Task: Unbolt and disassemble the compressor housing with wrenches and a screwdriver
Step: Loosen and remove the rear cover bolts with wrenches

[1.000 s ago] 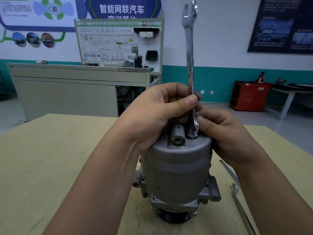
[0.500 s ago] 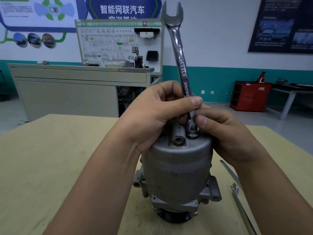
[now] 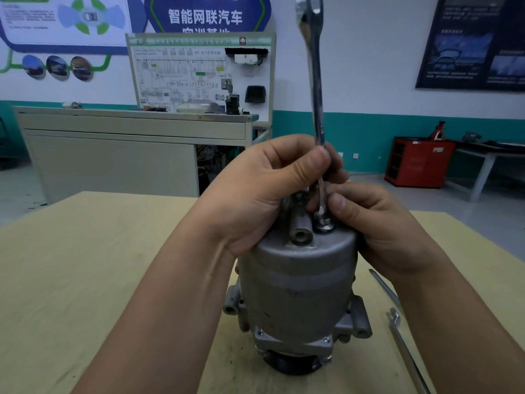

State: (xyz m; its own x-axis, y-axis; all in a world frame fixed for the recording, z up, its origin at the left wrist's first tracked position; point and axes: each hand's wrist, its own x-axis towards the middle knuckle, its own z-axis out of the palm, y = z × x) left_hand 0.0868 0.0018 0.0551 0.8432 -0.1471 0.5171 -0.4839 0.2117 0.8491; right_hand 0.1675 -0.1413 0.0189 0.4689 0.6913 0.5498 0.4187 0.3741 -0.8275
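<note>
The gray cast-metal compressor [image 3: 298, 280] stands upright mid-counter [image 3: 85, 265], well back from the far edge, with broad pale wood spreading to its left. One shiny steel wrench [image 3: 314, 81] rises upright from the top bolt [image 3: 324, 228]. My left hand [image 3: 264, 194] grips its shank, and my right hand [image 3: 383, 223] pinches its lower end. Two thin steel tools [image 3: 407, 354] lie to the compressor's right.

An automotive training workshop: wiring-diagram trainer board [image 3: 199, 72], car posters [image 3: 204, 15], red tool cabinet [image 3: 417, 163], workbench [image 3: 85, 251].

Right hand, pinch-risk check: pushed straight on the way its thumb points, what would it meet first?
Likely the wrench, just above the compressor top; the right hand looks nearly on it, depth unclear.
</note>
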